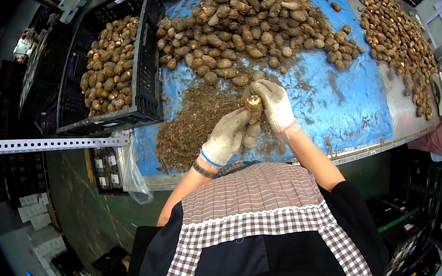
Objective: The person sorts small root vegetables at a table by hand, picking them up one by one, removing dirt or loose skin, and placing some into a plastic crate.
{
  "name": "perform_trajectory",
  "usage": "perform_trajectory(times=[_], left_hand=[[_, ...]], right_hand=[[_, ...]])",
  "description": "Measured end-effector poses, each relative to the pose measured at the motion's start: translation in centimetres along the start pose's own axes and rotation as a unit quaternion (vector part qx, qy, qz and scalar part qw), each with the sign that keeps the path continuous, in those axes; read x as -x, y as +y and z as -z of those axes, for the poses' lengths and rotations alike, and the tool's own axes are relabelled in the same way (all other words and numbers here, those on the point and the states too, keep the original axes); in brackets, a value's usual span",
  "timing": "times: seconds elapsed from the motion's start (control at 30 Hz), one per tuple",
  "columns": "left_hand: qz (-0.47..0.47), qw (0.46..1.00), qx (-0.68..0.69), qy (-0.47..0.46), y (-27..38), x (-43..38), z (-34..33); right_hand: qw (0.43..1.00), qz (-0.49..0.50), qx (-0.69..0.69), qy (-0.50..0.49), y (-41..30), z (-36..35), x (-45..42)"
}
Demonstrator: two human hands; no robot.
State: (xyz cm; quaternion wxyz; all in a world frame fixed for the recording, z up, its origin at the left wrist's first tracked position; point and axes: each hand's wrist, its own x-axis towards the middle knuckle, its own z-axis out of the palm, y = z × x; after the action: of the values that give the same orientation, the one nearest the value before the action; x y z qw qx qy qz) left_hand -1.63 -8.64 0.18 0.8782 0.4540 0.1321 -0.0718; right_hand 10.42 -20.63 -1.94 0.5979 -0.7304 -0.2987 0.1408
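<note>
My left hand (pixel 227 134), in a soiled white knit glove with a blue cuff edge, holds the lower side of a brown taro corm (pixel 253 111). The corm's upper end shows a pale, orange-tinged cut face. Around its top and right side closes my right hand (pixel 272 103), gloved alike with an orange cuff edge. Both hands are over a blue plastic sheet (pixel 332 97). Beneath and left of them lies a heap of brown root fibres and peelings (pixel 190 122). A large pile of hairy taro corms (pixel 251 18) spreads just beyond my hands.
A black plastic crate (pixel 151 64) of trimmed corms (pixel 110 68) stands at the left. More corms (pixel 400 40) lie on the metal tabletop (pixel 405 101) at right. A perforated metal bar (pixel 52 144) juts out at left. Other people are at the top and right edges.
</note>
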Motion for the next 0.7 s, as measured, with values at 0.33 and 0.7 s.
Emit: perform_trajectory(times=[0.33,0.7], left_hand=[[0.029,0.963,0.255,-0.08,-0.6,-0.7,2.8],[0.008,0.995,0.042,-0.095,-0.4,-1.8,5.3]], right_hand=[[0.99,-0.045,-0.103,-0.084,-4.2,0.5,0.7],[0.994,-0.041,0.087,-0.043,-3.8,-0.5,-1.0]])
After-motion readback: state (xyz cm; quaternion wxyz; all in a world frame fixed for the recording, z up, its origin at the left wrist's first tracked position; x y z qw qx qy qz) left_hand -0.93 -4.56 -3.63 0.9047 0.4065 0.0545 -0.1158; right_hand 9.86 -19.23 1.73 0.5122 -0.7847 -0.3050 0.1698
